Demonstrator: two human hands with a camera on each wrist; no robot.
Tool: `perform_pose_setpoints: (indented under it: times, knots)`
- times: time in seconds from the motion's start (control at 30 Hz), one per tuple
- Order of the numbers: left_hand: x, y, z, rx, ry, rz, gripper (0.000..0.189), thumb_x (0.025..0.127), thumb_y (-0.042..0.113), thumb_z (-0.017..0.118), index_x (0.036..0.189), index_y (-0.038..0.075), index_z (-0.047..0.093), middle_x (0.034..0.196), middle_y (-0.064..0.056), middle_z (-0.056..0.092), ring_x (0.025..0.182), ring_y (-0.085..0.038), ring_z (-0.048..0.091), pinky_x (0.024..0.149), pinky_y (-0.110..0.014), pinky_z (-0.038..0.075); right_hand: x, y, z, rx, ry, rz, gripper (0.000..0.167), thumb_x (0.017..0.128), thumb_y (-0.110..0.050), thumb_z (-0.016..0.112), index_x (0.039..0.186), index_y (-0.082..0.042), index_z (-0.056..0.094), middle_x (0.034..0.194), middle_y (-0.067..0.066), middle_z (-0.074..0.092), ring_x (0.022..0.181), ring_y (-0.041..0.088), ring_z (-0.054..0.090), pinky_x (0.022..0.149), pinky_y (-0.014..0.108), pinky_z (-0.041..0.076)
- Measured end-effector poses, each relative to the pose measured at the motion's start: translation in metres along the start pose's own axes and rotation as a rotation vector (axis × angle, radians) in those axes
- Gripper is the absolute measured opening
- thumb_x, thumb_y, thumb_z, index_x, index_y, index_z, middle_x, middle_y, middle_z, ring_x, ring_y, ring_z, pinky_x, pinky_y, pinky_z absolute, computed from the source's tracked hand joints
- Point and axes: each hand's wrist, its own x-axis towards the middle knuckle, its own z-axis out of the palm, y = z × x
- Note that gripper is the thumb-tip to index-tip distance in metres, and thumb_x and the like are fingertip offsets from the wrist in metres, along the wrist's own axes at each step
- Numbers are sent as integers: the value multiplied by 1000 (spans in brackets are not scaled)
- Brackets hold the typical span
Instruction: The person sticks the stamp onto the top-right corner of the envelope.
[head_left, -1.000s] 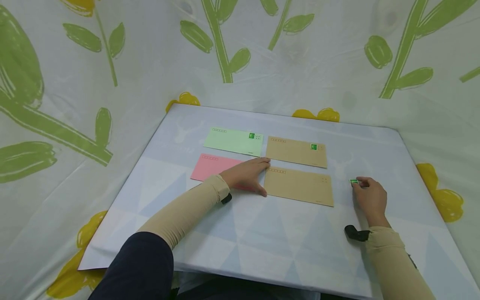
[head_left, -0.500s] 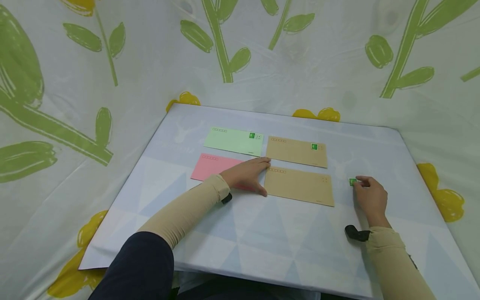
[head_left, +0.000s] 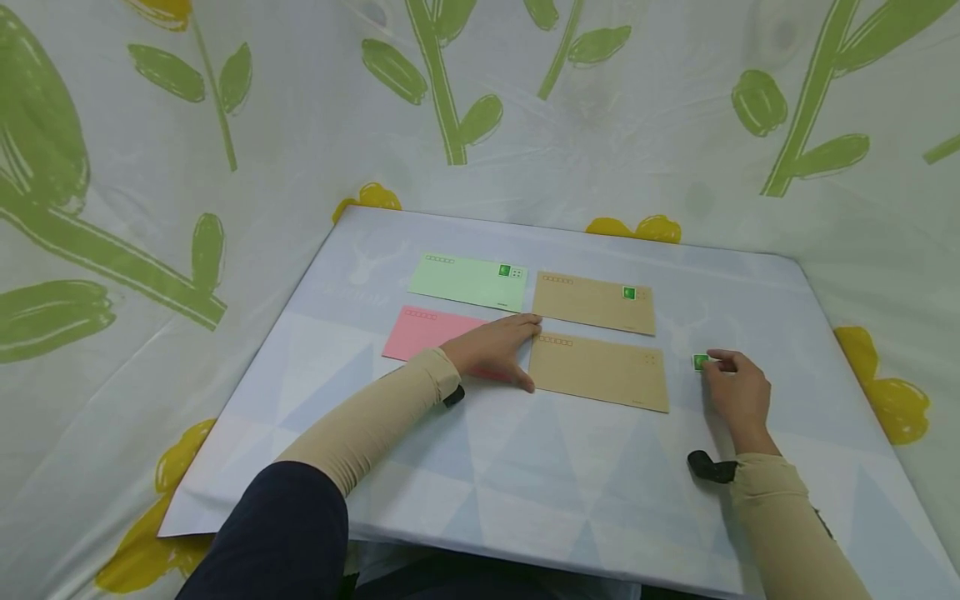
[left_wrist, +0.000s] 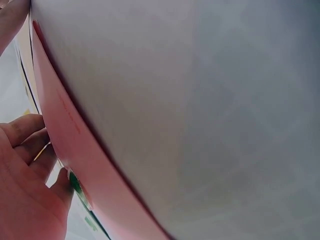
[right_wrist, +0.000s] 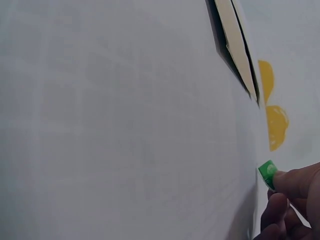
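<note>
My left hand [head_left: 491, 350] lies over the right part of a pink envelope [head_left: 420, 333], its fingers extended and the thumb spread. Its fingertips reach the left edge of the nearer brown envelope [head_left: 596, 372], which shows no stamp. In the left wrist view, a green stamp [left_wrist: 76, 186] appears on the pink envelope beside my fingers. To the right of the brown envelopes, my right hand [head_left: 742, 400] pinches a small green stamp [head_left: 700, 362] with a white border between thumb and fingers. The right wrist view also shows this stamp [right_wrist: 268, 170] at the fingertips.
Behind lie a light green envelope [head_left: 457, 283] and a second brown envelope [head_left: 577, 304], each with a green stamp at its upper right. All rest on a table with a pale patterned cloth [head_left: 525, 467]. A leaf-printed curtain [head_left: 300, 108] hangs behind the table.
The stamp in my right hand has shifted slightly left and turned so that more of its green face shows. My left hand and the envelopes have stayed in place.
</note>
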Motion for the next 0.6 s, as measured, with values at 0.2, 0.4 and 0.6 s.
perform_pose_setpoints:
  times: [0.2,0.4,0.6]
  knots:
    - [-1,1,-1,-7,-7,-4,116,73,66,82,159,7,31,169,-4,19,156,-19,15,126,-31,16,0,-4,1,10,1,10,38,104,-22,54,133,-1,64,119,24,65,102,37,59,70,34,40]
    - [-3,1,-2,-15,-8,-6,116,73,66,82,159,7,32,169,-5,19,156,-19,15,126,-31,17,-1,-7,3,12,3,7,38,104,-22,54,133,-2,64,119,23,65,103,35,59,71,34,41]
    - [-3,1,-1,-9,-4,2,116,73,67,82,159,7,32,169,-5,19,156,-19,15,126,-30,15,-2,-15,5,16,-12,14,38,103,-23,55,134,-2,64,121,22,65,103,34,59,72,33,42]
